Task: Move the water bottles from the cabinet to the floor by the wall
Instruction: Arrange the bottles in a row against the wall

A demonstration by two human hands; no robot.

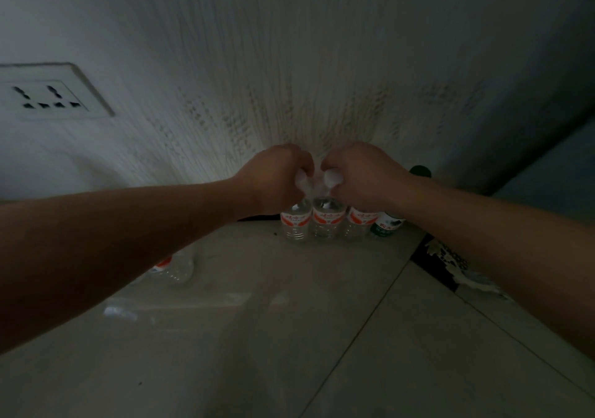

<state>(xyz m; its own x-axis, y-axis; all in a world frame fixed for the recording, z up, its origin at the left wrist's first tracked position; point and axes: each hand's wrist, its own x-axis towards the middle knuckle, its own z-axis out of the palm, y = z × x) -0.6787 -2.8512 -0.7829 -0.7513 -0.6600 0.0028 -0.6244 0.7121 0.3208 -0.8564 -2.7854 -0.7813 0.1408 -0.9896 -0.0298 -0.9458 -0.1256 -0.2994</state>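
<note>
Bottles (326, 219) — three red-labelled, upright, long axes vertical — stood in a row on the floor (289, 337) against the wall (289, 63), directly beneath both hands and equally near each. The left hand (273, 176) and right hand (360, 176) were each curled tight round a white cap; which bottle each cap topped could not be told. A green bottle (386, 224) stood just right of the row, a fallen bottle (170, 268) lay under the left forearm, a socket (48, 95) sat far left — none seemed to block release.
</note>
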